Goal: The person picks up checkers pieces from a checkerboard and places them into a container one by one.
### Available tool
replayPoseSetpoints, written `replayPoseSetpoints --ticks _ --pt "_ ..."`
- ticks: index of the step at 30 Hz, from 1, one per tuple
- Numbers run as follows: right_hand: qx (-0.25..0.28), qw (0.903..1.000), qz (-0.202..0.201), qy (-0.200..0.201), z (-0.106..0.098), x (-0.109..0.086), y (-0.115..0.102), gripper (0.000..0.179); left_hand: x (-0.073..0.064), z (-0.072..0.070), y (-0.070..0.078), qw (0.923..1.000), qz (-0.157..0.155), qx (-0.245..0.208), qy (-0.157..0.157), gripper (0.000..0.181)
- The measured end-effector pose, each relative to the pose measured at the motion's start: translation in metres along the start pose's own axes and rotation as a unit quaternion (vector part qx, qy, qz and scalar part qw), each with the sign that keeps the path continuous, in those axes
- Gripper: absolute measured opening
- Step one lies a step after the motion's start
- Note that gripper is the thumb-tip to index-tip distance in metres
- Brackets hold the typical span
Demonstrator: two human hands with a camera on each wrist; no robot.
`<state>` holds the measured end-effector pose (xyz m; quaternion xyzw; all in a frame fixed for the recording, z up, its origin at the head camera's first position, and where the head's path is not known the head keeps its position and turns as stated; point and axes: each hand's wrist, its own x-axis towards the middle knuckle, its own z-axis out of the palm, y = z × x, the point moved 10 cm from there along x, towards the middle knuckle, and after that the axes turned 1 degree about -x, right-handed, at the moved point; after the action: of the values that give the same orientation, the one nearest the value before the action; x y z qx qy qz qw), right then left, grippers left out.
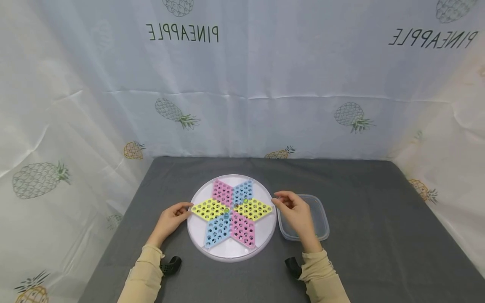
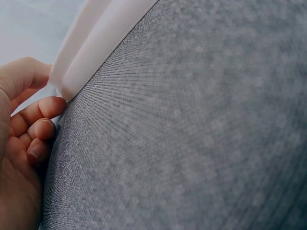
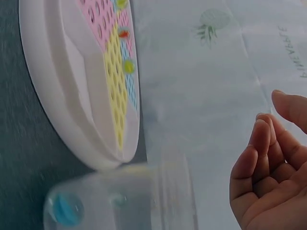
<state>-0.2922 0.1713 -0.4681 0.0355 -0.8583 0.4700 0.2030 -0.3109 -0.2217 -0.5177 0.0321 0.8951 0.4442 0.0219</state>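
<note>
A round white Chinese checkers board (image 1: 198, 230) lies on the table, its star made of pink, blue and yellow sections. Several marbles sit near the star's middle, among them a green marble (image 1: 245, 201) and a reddish one (image 3: 123, 34). My left hand (image 1: 170, 221) pinches the board's left rim (image 2: 88, 52) between thumb and fingers. Over the near-left part of a clear plastic box (image 1: 323, 219), beside the board's right edge, hovers my right hand (image 1: 297, 212). Its fingers are loosely bent, with a gap to the thumb and nothing visible between them.
Inside the box lies a blue marble (image 3: 67, 209), seen blurred through the plastic. A dark grey cloth (image 1: 363, 235) covers the table. Pineapple-print curtains (image 1: 242, 75) hang behind and at both sides. Black wrist mounts (image 1: 172, 266) sit under both forearms.
</note>
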Motion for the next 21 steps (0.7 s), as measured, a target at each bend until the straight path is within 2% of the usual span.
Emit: replayPoseSetpoints --ticks 4,5,8,11,12,15,21 --pt "0.056 0.9982 -0.007 -0.022 0.001 -0.008 -0.051 0.028 0.000 0.000 -0.001 1.0000 0.000 -0.001 0.001 0.026" --pt "0.075 0.9966 -0.022 -0.025 0.002 -0.009 -0.060 0.028 0.001 0.000 -0.001 1.0000 0.003 0.000 0.001 0.026" --pt "0.081 0.9962 -0.019 -0.026 0.002 -0.010 -0.080 0.027 0.000 0.001 -0.001 1.0000 0.005 -0.002 0.002 0.027" --pt "0.077 0.9963 -0.010 -0.037 0.007 -0.009 -0.087 0.026 0.000 0.001 -0.002 1.0000 0.004 -0.001 0.001 0.028" --pt "0.069 0.9967 0.006 -0.043 0.009 -0.009 -0.089 0.026 0.000 0.001 -0.003 1.0000 0.001 -0.003 0.002 0.027" --pt "0.080 0.9947 0.019 -0.063 0.017 -0.008 -0.090 0.026 0.000 0.001 -0.003 1.0000 -0.002 -0.006 0.002 0.026" --pt "0.099 0.9905 0.022 -0.092 0.038 -0.012 -0.092 0.021 0.001 0.000 -0.004 1.0000 0.000 -0.008 0.005 0.026"
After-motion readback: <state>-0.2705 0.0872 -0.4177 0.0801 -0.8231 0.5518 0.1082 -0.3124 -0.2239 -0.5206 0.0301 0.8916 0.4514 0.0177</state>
